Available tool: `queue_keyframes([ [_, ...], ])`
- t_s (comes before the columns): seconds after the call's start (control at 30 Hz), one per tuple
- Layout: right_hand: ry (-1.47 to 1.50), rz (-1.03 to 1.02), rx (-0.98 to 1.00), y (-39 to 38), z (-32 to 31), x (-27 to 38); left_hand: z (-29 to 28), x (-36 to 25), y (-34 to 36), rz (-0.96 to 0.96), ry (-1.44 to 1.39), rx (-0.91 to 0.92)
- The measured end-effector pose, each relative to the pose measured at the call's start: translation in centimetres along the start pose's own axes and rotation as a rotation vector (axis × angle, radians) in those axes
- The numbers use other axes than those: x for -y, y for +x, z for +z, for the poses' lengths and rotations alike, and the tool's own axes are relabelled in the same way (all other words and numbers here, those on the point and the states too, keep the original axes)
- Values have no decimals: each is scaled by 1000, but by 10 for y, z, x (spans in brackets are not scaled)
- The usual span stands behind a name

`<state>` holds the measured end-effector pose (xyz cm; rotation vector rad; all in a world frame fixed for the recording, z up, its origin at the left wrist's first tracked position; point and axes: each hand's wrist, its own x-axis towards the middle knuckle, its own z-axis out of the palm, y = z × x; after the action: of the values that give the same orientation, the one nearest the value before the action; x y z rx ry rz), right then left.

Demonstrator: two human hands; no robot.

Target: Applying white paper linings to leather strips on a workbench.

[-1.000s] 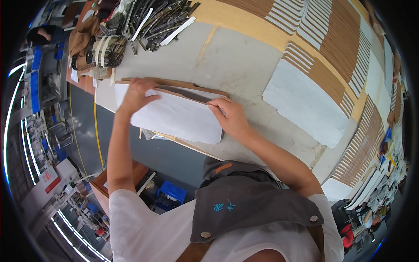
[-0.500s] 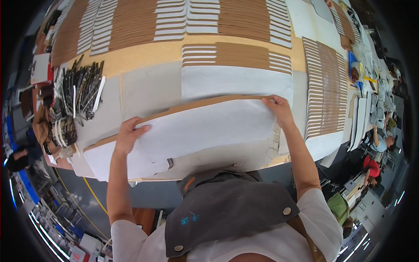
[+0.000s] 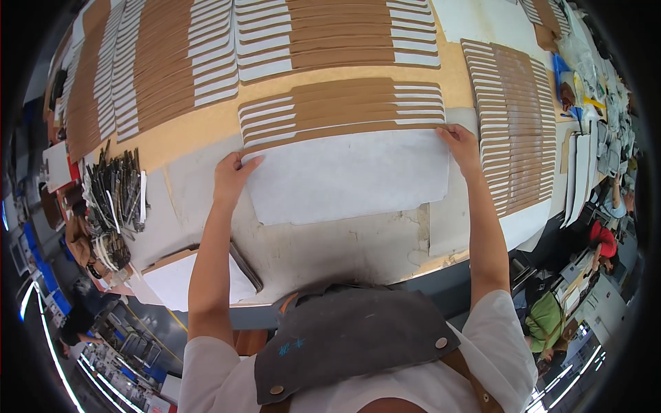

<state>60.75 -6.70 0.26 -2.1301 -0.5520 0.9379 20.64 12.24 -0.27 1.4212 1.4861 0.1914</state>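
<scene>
A: Main item, and where is it?
B: One white panel (image 3: 348, 175), brown along its far edge, over the near part of a fanned row of brown-and-white panels (image 3: 344, 103). Whether it lies quite flat, cannot tell.

A: Left hand (image 3: 234, 177)?
B: One, at the white panel's far left corner. Thumb laid on the white face, fingers bent in at the edge; narrow gap, corner pinched. Fingertips partly hidden.

A: Right hand (image 3: 460, 148)?
B: One, at the white panel's far right corner. Thumb on the white face, forefinger along the brown edge, the rest curled; narrow gap, corner pinched.

A: Arms?
B: Two, bare below short white sleeves, one to each side of the white panel, reaching forward nearly parallel. Left hand slightly nearer the body than the right.

A: Stock around it?
B: Beyond the white panel and the fanned row: larger fanned rows (image 3: 344, 34). To its right: another fanned row, brown with pale ends (image 3: 516, 138). To its left, well apart: a heap of dark strips (image 3: 124, 199), a few white ones among them. Nearer the body and left of it: a pile of white panels (image 3: 169, 282), partly behind the left forearm.

A: Remaining entries?
B: Grey table surface (image 3: 330, 255) and dark grey apron (image 3: 351, 337), both on the white panel's near side.
</scene>
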Motion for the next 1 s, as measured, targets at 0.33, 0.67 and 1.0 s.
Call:
queue_keyframes([
  [0.33, -98, 10, -8, 1, -9, -9, 1, 18, 5, 16, 38, -13],
  [0.67, -174, 11, -51, 8, -10, -28, 3, -1, -1, 9, 49, 20],
  [1.0, -324, -1, -74, 0, -7, -7, 7, -2, -2, 4, 121, -80],
])
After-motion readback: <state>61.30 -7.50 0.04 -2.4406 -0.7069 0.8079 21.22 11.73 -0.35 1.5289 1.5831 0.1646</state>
